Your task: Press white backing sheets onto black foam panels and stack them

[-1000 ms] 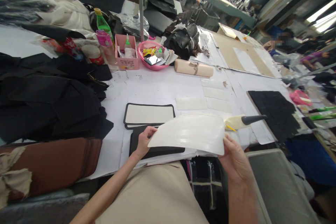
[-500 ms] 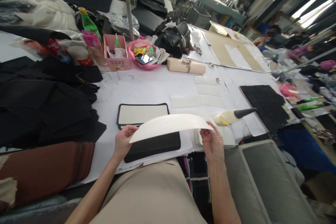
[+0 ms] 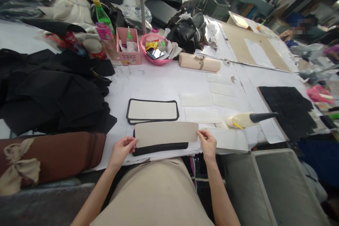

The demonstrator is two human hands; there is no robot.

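Observation:
A pale beige rectangular panel (image 3: 166, 134) is stretched between my hands, above a stack of black rectangular pieces (image 3: 161, 148). My left hand (image 3: 124, 150) pinches its left end. The right end is pinched in my right hand (image 3: 208, 144). Just beyond lie cream panels with black borders (image 3: 153, 109), slightly overlapped. To the right are thin whitish sheets (image 3: 202, 115), a pile of white pieces (image 3: 229, 139) and a cream glue bottle (image 3: 239, 120) with a dark nozzle, lying on its side.
Black fabric pieces (image 3: 53, 91) and stacked brown panels (image 3: 58, 155) are at the left. Across the table stand a pink box (image 3: 129, 57), a pink basket (image 3: 156, 60) and a tan roll (image 3: 198, 62). A grey bin (image 3: 287, 187) stands at the lower right.
The panel was arched and tilted; now it is flatter, lower and over the black stack, its beige face showing. Both hands still grip its ends. The camera view has shifted.

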